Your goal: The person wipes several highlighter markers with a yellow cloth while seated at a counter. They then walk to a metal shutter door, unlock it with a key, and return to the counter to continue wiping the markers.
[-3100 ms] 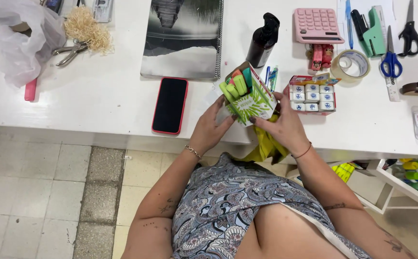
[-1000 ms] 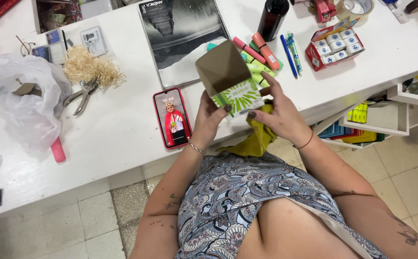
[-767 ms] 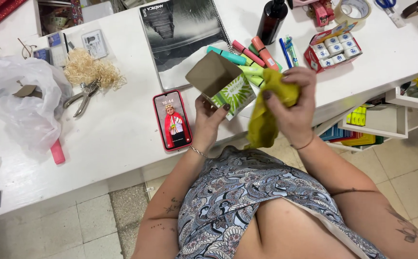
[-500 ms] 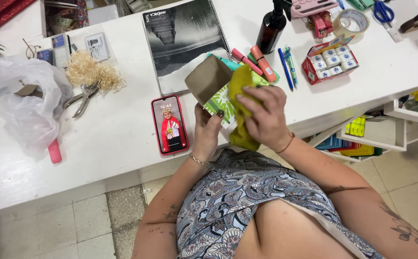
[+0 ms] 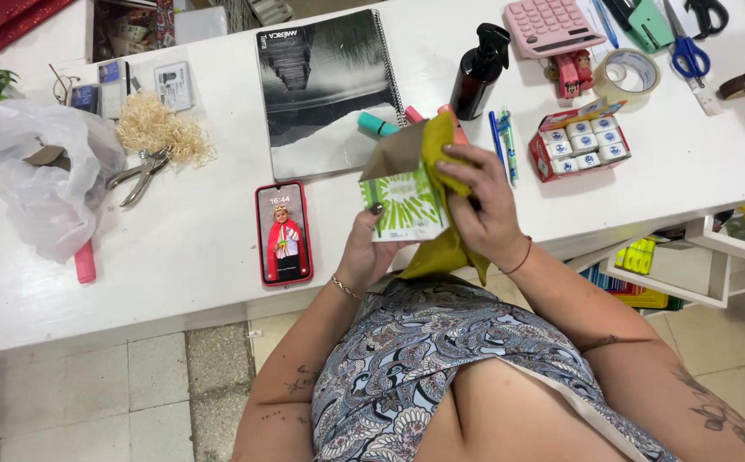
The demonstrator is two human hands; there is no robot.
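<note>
Right now I see my left hand [image 5: 364,252] gripping the small green-and-white box [image 5: 407,198] from below, thumb up its front face, with the box held just above the near edge of the white table [image 5: 176,248]. My right hand [image 5: 484,205] is clenched on a yellow cloth [image 5: 441,154], fingers pressing it over the box's open top, and the rest of the cloth hangs down behind the box toward my lap. Just left of the box a red phone [image 5: 284,233] lies flat with its screen lit. Beyond the box sits a spiral notebook [image 5: 325,85], and coloured markers [image 5: 378,126] poke out from behind the box. To the right of the box are a dark pump bottle [image 5: 480,73], a blue pen [image 5: 496,137] and an open red carton of small white packets [image 5: 582,145]. Far left of the box lie pliers [image 5: 137,174], a tuft of straw [image 5: 160,133] and a white plastic bag [image 5: 35,184].
</note>
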